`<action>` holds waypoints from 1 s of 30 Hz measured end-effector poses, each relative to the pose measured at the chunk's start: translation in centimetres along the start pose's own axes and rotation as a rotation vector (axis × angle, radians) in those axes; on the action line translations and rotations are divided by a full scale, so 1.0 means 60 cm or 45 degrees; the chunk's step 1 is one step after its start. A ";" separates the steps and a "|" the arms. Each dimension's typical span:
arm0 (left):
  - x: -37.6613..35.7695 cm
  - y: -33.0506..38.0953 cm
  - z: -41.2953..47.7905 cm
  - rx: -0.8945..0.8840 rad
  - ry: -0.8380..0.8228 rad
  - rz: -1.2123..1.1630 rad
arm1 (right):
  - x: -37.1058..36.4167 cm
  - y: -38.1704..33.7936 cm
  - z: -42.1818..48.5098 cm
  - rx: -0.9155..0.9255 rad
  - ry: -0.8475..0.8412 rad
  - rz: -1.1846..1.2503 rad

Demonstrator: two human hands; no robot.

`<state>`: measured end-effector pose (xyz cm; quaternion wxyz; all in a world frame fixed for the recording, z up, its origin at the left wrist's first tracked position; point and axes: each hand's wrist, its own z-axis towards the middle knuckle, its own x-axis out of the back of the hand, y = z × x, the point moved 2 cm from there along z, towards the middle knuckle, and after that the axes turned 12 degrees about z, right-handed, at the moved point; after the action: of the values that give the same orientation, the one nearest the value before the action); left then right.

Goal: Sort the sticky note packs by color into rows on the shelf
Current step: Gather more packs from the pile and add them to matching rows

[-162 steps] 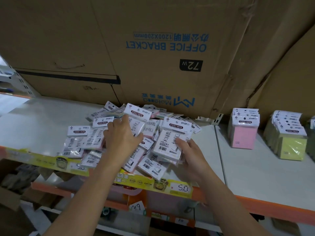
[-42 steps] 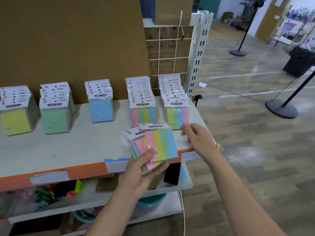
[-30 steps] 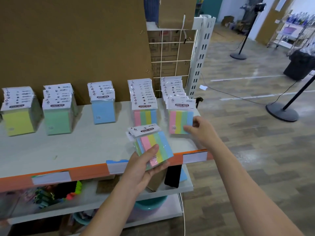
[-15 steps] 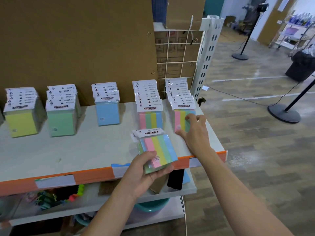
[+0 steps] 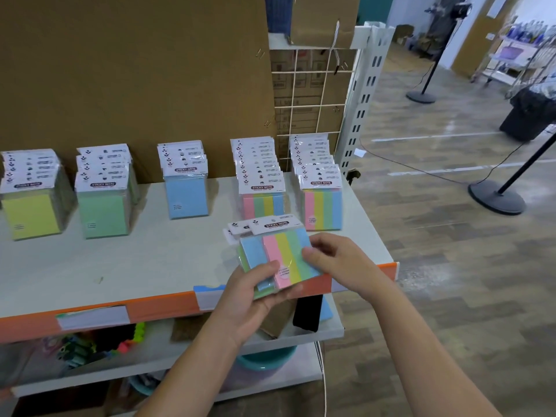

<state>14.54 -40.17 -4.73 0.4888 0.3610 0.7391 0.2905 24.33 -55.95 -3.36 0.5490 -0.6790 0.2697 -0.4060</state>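
In the head view, the left hand (image 5: 249, 296) gripped a small stack of striped sticky note packs (image 5: 282, 254) over the shelf's (image 5: 150, 266) near edge, fingers curled beneath. The right hand (image 5: 334, 260) pinched the top pack's right edge. Farther back stood a yellow row (image 5: 31, 216), a green row (image 5: 102, 215), a blue row (image 5: 186, 197) and two striped rows (image 5: 323, 209).

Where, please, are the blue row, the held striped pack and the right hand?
blue row (image 5: 186, 200), head view, front pack's face.
held striped pack (image 5: 283, 252), head view, yellow stripe.
right hand (image 5: 334, 257), head view, knuckles.
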 end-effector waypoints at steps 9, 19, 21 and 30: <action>0.012 0.010 -0.008 0.027 0.087 0.013 | 0.050 0.029 0.035 0.001 0.408 0.053; 0.018 0.002 -0.015 0.030 -0.131 -0.125 | 0.051 0.053 0.061 0.003 0.793 -0.385; 0.019 0.001 -0.015 0.016 -0.137 -0.078 | 0.040 0.056 0.061 0.021 0.690 -0.523; 0.030 -0.001 -0.019 -0.065 -0.058 0.152 | 0.017 0.035 0.061 0.048 0.614 -0.618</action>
<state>12.98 -38.81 -5.26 0.4962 0.3983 0.6975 0.3296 28.16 -55.39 -5.38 0.3695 -0.5975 0.2147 -0.6785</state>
